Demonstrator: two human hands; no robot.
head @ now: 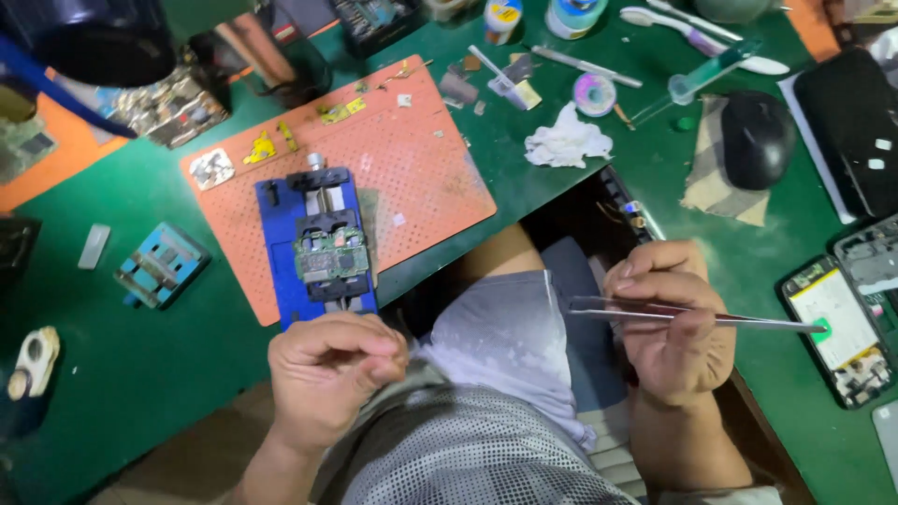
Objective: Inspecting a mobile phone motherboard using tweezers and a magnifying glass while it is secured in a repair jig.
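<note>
My right hand [666, 323] grips metal tweezers [748, 321] that point right, with a small green piece at their tip, above an opened phone [837, 327] on the green mat. My left hand [327, 369] is curled into a loose fist just below a blue clamp fixture [281, 234]. The fixture holds a green circuit board [329, 254] and lies on an orange perforated mat [412, 178]. I cannot see anything in my left hand.
A black mouse [756, 138] lies on a cloth at the right. A crumpled white tissue [564, 140], a toothbrush [697, 37], small jars and tools sit along the back. A small blue jig [161, 265] and a white part [94, 245] lie at the left.
</note>
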